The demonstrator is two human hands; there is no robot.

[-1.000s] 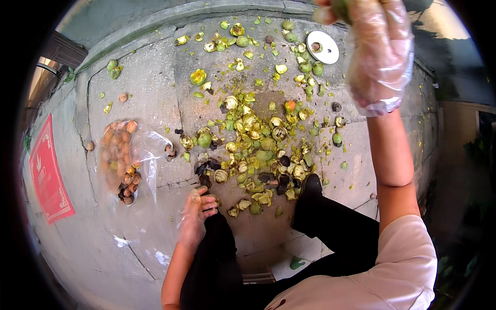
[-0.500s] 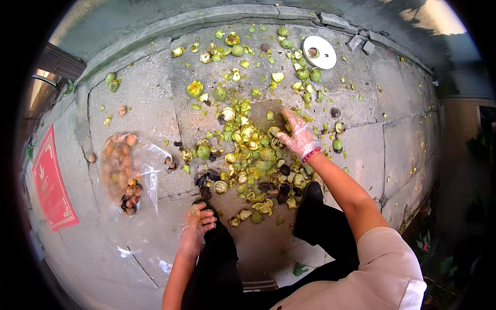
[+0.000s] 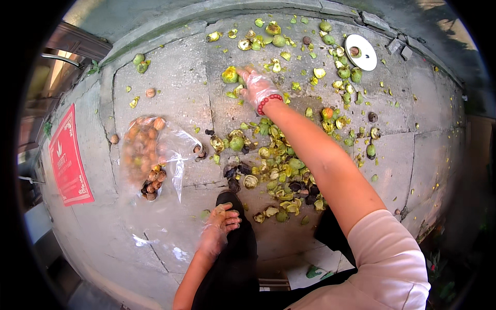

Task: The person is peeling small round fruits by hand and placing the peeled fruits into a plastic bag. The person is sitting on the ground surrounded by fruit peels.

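My right hand (image 3: 257,88), in a thin clear plastic glove with a red bead bracelet at the wrist, reaches far forward. Its outstretched fingers are beside a walnut in a partly peeled yellow-green husk (image 3: 230,75); whether they touch it is unclear. Below my forearm lies a heap of broken green walnut husks (image 3: 279,170). Gloved as well, my left hand (image 3: 219,227) rests by my leg, its fingers loosely bent and apart, with nothing seen in them. A clear plastic bag of shelled-out brown walnuts (image 3: 144,147) lies to its far left.
A white plate-like disc (image 3: 360,52) with a brown nut on it lies at the far right. Several green walnuts (image 3: 343,72) lie near it. A red printed mat (image 3: 71,157) lies at the left. My black shoe (image 3: 228,199) stands beside dark husk pieces (image 3: 237,170).
My right hand has moved from the husk heap forward and left to the partly peeled walnut. An orange-toned walnut now shows right of the heap. The view has shifted; my left hand stays near my leg.
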